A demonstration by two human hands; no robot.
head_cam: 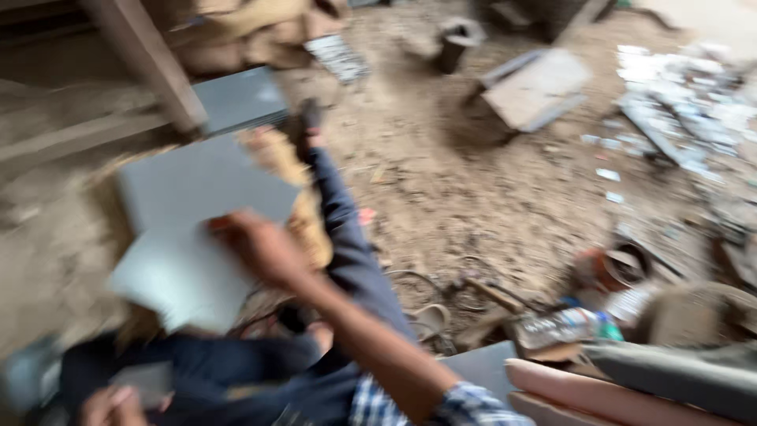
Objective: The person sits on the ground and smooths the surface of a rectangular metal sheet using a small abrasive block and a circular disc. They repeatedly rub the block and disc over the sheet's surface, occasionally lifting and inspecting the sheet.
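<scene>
The view is motion-blurred. My right hand [260,248] reaches out from a checked sleeve and grips the edge of a pale grey square tile [177,276], held tilted above my lap. Behind it a darker grey tile [197,181] lies on straw-coloured sacking [303,213]. A third dark tile [240,99] lies further back. My left hand [106,406] is low at the bottom left edge, next to a small grey piece [146,383]; the blur hides its grip. My legs in dark blue trousers [347,237] stretch over the dirt floor.
A wooden post [146,59] slants at the upper left. On the dirt lie a flat slab [536,87], broken tile pieces [686,102], a rusty can [619,268], a plastic bottle [568,325] and wire loops [426,288]. Pink and grey long objects [615,390] sit at the bottom right.
</scene>
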